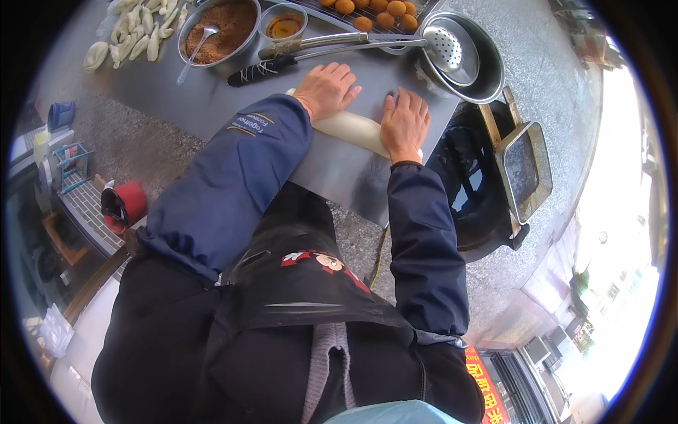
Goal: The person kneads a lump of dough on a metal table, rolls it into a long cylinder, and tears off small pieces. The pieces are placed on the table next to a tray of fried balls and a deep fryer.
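Note:
A long pale roll of dough (349, 129) lies slantwise on the metal table (166, 106). My left hand (327, 90) rests over its left part, palm down, with the fingers stretched away from me. On its right part lies my right hand (407, 126), also flat, fingers extended. Both hands touch the dough from above without gripping it. A short end of the roll shows beyond each hand. Just past my left hand lies a long black-handled skimmer (446, 49), its perforated head resting in a metal pot (492, 71).
Far left are several pale twisted dough pieces (141, 32). A bowl (234, 58) holds brown crumbs and a spoon (195, 55); beside it stands a small bowl (305, 32) of orange liquid. Browned balls (381, 20) lie on a rack. Right are a dark oil pan (441, 152) and rectangular strainer (547, 169).

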The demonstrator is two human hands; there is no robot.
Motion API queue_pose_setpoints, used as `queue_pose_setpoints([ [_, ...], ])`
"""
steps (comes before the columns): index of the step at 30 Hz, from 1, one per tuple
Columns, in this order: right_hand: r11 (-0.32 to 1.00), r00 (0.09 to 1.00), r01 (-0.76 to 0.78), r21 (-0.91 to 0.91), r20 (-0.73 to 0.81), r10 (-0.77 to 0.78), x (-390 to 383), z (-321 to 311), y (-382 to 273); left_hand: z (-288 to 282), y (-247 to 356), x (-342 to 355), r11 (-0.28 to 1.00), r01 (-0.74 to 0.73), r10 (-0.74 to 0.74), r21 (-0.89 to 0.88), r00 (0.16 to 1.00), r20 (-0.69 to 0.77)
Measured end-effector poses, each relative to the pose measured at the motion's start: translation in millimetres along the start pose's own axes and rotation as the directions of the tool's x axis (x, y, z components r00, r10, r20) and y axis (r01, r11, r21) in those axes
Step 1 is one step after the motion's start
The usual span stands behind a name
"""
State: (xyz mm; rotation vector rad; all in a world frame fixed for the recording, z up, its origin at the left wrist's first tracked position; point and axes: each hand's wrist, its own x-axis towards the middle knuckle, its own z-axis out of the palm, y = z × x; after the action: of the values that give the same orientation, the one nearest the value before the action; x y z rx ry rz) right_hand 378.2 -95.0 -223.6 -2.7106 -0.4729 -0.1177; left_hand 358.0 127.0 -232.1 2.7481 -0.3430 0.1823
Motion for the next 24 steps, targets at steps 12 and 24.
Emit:
queue_pose_setpoints([
  [12,0.984,0.976,0.17,-0.046,0.148,-0.161,-162,-36,-17,-32,50,-147,1.0,-0.007,0.005,0.02,0.998,0.065],
  [24,0.995,0.986,0.1,0.016,0.136,-0.101,-42,-34,-7,-38,23,-38,0.99,-0.028,0.013,-0.142,0.994,-0.106],
])
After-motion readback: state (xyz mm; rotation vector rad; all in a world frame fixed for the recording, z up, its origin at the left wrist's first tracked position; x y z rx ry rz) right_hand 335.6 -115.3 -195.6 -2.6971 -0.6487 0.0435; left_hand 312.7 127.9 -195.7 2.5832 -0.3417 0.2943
